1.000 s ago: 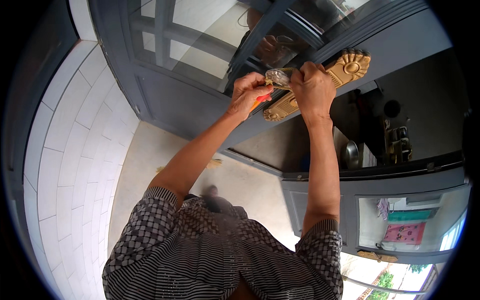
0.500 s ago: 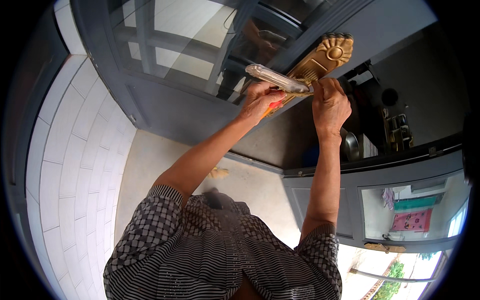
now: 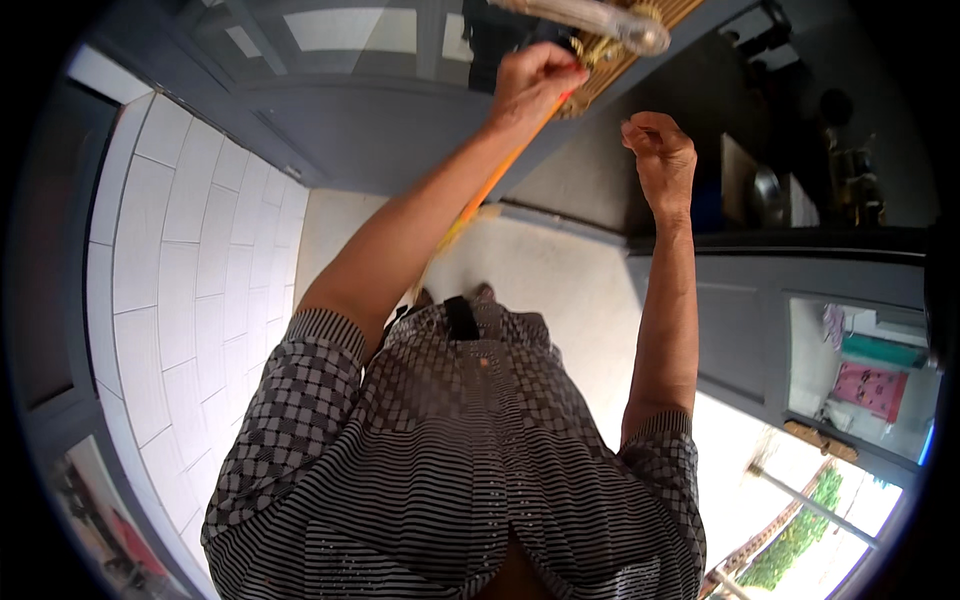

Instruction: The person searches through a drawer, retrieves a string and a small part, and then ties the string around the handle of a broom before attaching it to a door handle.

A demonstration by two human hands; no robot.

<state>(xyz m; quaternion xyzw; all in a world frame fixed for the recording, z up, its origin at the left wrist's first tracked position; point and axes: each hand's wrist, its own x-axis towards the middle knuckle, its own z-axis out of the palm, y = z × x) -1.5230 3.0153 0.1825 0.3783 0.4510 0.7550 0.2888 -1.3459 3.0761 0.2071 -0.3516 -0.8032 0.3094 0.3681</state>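
My left hand (image 3: 525,88) is closed around a long stick (image 3: 500,170) just below a door handle. The stick is orange, with a red end at my fingers, and runs down beside my left forearm to a yellowish lower part; its kind is not clear. The door handle (image 3: 575,18) is a silvery lever on an ornate gold plate (image 3: 605,85), cut off by the upper edge. Something gold and twisted (image 3: 598,48) sits around the lever's base. Apart from the handle, to its lower right, my right hand (image 3: 662,165) is raised with fingers curled, nothing visible in them.
The grey door (image 3: 330,135) with glass panes stands before me, beside a dark room opening. White wall tiles (image 3: 200,290) line the left. A second grey door (image 3: 725,320) with a glass pane is at the right. A metal bowl (image 3: 768,195) lies inside the dark room.
My right hand has come away from the door handle, down and to the right. My left hand still holds the orange stick, more of which now shows. The view has shifted, putting the handle higher.
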